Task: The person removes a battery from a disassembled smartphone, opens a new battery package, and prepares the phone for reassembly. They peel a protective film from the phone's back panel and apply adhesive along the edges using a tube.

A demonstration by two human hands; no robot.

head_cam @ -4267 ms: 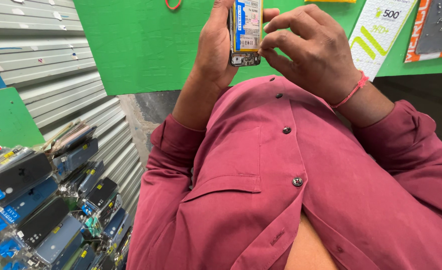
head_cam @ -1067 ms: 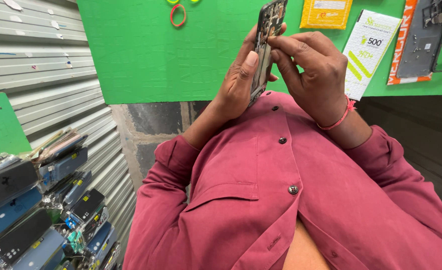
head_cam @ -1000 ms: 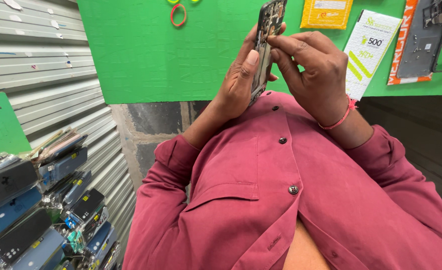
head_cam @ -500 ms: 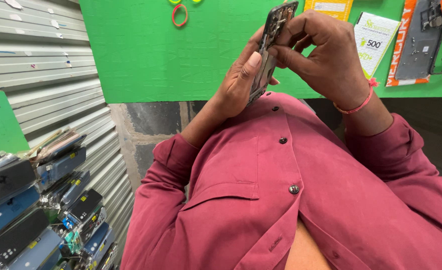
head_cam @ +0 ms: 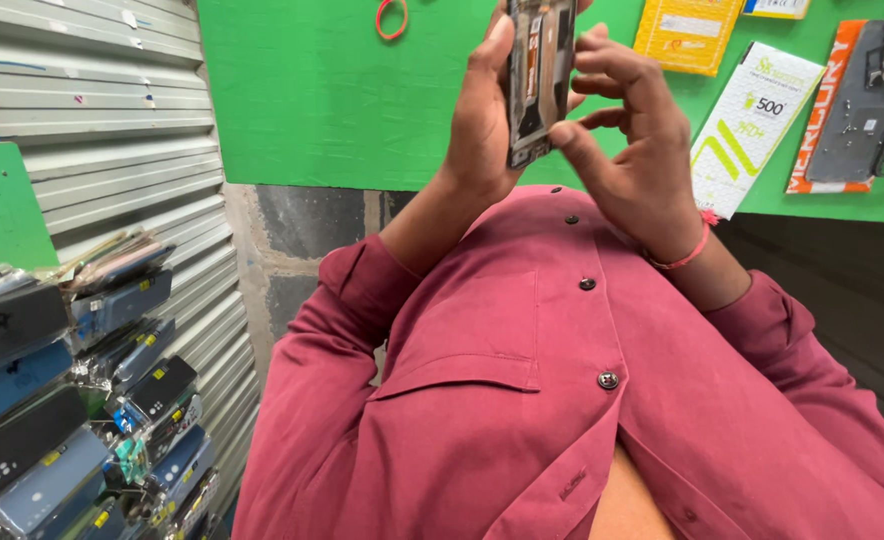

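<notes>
Two hands meet at the top centre of the frame around an opened phone [head_cam: 539, 80], its back cover off and the inner boards and frame showing. Left hand [head_cam: 482, 120] is wrapped along the phone's left edge, fingers closed on it, holding it upright and steady, likely so the insides face the eyes. Right hand [head_cam: 627, 140] sits on the right edge, thumb braced near the lower corner, fingers curled in above as if to work at the side; it is partly closed and touching the phone. Upper right on the green wall [head_cam: 312, 90]: a yellow packet [head_cam: 687, 35], a white card with green stripes [head_cam: 752, 125], an orange-backed package holding a grey phone frame [head_cam: 857, 105]. Lower left, stacked phone parts with blue labels [head_cam: 62, 400].
</notes>
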